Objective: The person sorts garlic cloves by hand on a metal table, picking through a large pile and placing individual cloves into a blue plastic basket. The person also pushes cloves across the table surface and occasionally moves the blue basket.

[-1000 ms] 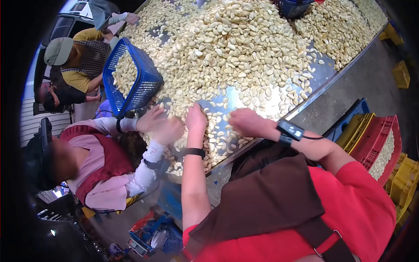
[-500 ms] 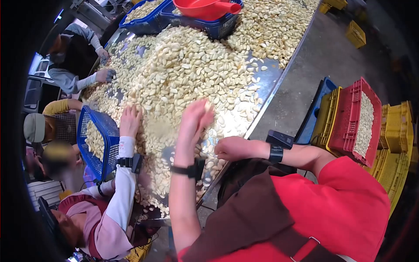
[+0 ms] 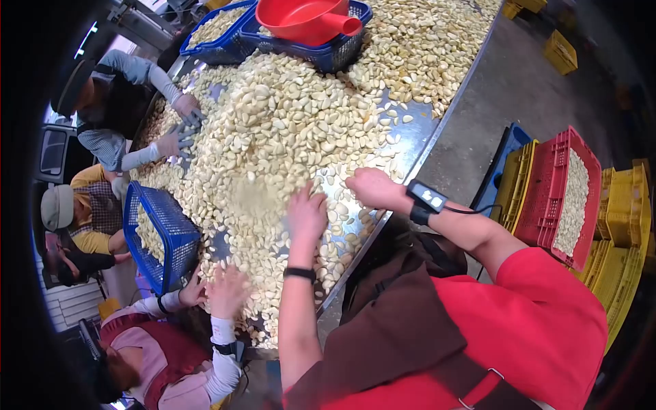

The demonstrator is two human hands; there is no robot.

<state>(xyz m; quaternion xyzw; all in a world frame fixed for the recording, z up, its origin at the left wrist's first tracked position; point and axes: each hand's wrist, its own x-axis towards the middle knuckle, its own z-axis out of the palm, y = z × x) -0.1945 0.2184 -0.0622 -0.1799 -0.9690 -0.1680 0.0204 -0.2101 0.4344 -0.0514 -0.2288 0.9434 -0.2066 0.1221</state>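
Observation:
A broad heap of pale, flat, oval pieces (image 3: pixel 294 116), whose kind I cannot make out, covers the metal table (image 3: pixel 417 126). My left hand (image 3: pixel 307 217) rests at the near side of the heap, fingers apart and touching the pieces. Near the table's right edge, my right hand (image 3: pixel 376 188) is closed above a thinner scatter of pieces. Its fingers curl under, so what they hold, if anything, is hidden.
A red scoop (image 3: pixel 301 20) lies on a blue basket (image 3: pixel 335 51) at the back. Another blue basket (image 3: pixel 164 239) holds pieces on the left. Co-workers' hands (image 3: pixel 229 290) work along the left side. Red and yellow crates (image 3: pixel 543 188) stand on the right.
My left hand has lowered from a raised, curled pose onto the pieces. My right hand has moved forward and slightly right. The nearest co-worker's hand has drawn back toward the table's near end.

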